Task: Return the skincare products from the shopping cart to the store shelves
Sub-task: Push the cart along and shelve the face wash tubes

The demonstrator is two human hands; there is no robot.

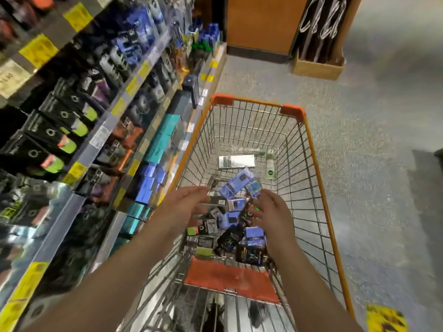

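Tall store shelves (79, 121) stood on the left, packed with glossy cartons. Beside them sat the wire shopping cart (309, 149), orange-rimmed, with small rectangular skincare boxes (236, 188) heaped inside. Above the heap, the left hand (184, 207) and right hand (271, 212) reached in, each grip released, fingers loose.

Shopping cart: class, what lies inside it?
Inside the shopping cart: piled blue boxes and black boxes, a silver box, a white bottle. Both hands hide some boxes beneath.
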